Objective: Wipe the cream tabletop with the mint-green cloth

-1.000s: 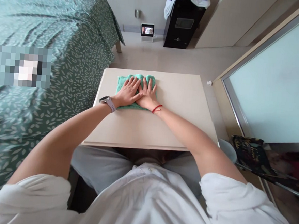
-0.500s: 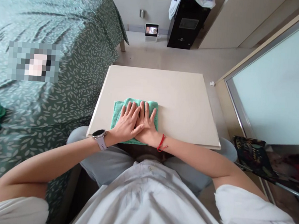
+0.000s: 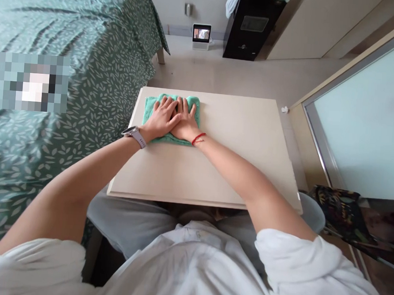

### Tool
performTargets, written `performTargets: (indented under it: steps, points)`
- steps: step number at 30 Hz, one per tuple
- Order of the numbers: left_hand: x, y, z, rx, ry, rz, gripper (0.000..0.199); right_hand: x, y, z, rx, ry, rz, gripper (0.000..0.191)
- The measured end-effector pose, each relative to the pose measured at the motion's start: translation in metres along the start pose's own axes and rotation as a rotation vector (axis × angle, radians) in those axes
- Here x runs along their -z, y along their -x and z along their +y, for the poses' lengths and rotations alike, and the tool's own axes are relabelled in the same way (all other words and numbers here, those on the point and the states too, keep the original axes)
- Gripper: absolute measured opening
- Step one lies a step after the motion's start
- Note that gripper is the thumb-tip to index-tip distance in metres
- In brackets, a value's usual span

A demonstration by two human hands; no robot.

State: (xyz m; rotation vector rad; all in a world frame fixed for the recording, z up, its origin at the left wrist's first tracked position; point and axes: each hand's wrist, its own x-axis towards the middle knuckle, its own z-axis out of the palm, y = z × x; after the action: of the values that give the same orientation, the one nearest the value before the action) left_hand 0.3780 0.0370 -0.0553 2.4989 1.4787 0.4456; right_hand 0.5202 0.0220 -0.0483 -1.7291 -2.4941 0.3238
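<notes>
A folded green cloth (image 3: 149, 109) lies flat near the far left corner of the cream tabletop (image 3: 238, 137). On it rests my left hand (image 3: 161, 118), palm down with the fingers spread; a watch is on that wrist. My right hand (image 3: 185, 119) presses flat on the cloth beside it, fingers apart, with a red string on the wrist. The thumb of my left hand overlaps the back of my right hand. Neither hand grips the cloth.
A bed with a green leaf-patterned sheet (image 3: 105, 60) stands at the left. Beyond the table are a small screen device (image 3: 201, 35) on the floor and a black cabinet (image 3: 251, 27). A frosted panel (image 3: 364, 118) is at the right.
Both hands and the green cloth have slid away from my body, from the table's near edge towards its far left corner. My arms are more stretched out, and the view has shifted slightly.
</notes>
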Motion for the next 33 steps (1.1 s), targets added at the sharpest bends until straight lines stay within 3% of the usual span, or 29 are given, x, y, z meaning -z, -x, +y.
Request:
performTargets:
  steps: [8, 12, 16, 22, 27, 33]
  points:
    - [-0.005, -0.066, -0.044, -0.019, -0.014, 0.086, 0.070, -0.004, -0.072, 0.022, 0.001, -0.048, 0.091, 0.070]
    - [-0.007, -0.074, -0.052, -0.007, 0.010, 0.109, 0.070, -0.004, -0.084, 0.026, 0.000, -0.029, 0.087, 0.070]
    - [-0.008, -0.063, -0.047, 0.012, -0.023, 0.097, 0.077, -0.004, -0.076, 0.025, 0.021, -0.040, 0.080, 0.072]
    - [-0.005, -0.007, -0.018, 0.070, -0.038, 0.013, 0.083, -0.005, -0.019, 0.005, 0.066, -0.021, 0.044, 0.078]
    - [-0.003, 0.067, 0.012, 0.029, -0.036, -0.089, 0.094, -0.008, 0.059, -0.028, 0.039, -0.027, 0.010, 0.077]
    - [-0.010, 0.165, 0.052, 0.015, -0.008, -0.082, 0.107, -0.020, 0.145, -0.057, 0.137, -0.027, -0.002, 0.075]
